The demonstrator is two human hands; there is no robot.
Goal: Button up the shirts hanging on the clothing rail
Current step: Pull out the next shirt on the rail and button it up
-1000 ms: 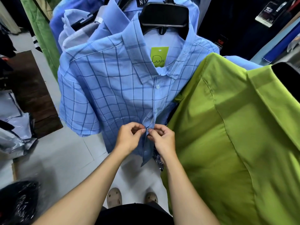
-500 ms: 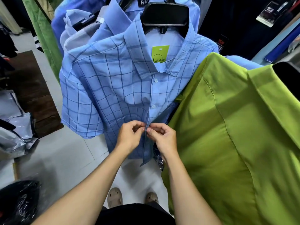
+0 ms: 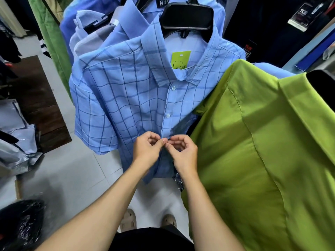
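now both hands pinch the plaid shirt (image 3: 126,98) placket a notch lower: left hand (image 3: 147,150) and right hand (image 3: 183,153) meet under two closed buttons, so the third seems underway.

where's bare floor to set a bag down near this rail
Bare pale tiled floor lies left of the left hand, between the grey plastic bags and the blue checked shirt. Crowded to the right: the lime green shirt presses close beside the right hand.
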